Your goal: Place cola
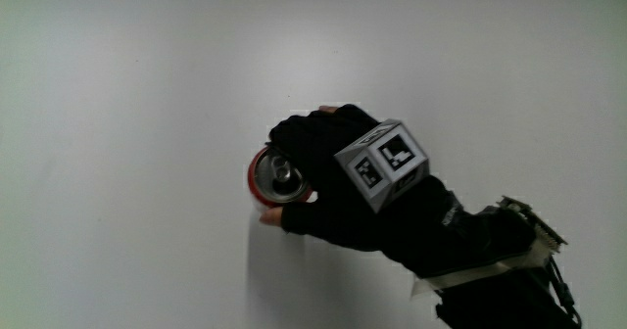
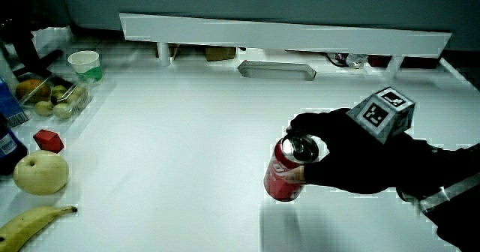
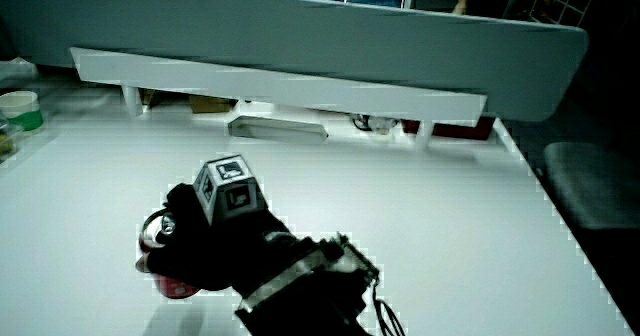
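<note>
A red cola can [image 1: 270, 179] with a silver top is in the middle of the white table [image 1: 127, 94]. The gloved hand [image 1: 328, 187] wraps its fingers around the can's side, with the patterned cube [image 1: 384, 164] on its back. In a side view the can [image 2: 286, 175] is tilted, and whether its base touches the table cannot be told. In a side view the hand [image 3: 205, 246] hides most of the can [image 3: 160, 261].
At the table's edge in a side view lie a banana [image 2: 30, 222], a pale apple [image 2: 40, 172], a small red block [image 2: 49, 140], a tray of fruit [image 2: 52, 98] and a white cup [image 2: 85, 64]. A low partition [image 2: 285, 34] lines the table's edge farthest from the person.
</note>
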Available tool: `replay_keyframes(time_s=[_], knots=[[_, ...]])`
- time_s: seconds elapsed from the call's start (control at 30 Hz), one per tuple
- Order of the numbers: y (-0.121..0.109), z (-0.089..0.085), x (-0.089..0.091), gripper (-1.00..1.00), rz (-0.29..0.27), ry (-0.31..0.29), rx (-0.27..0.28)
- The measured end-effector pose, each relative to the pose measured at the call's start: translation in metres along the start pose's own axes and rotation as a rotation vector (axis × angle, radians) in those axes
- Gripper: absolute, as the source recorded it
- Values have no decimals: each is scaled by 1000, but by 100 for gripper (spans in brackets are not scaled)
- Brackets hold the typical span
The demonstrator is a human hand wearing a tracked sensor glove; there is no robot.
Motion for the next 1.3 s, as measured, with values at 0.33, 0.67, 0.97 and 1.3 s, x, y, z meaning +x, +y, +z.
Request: replay_keyframes(time_s=[0.33, 0.67, 0.97, 1.3], knots=[[7, -25, -22, 0, 53, -73, -9], [8, -31, -22, 0, 52, -39, -50], [9, -35, -18, -6, 45, -9, -64], [5, -30, -17, -61, 60, 42, -77]])
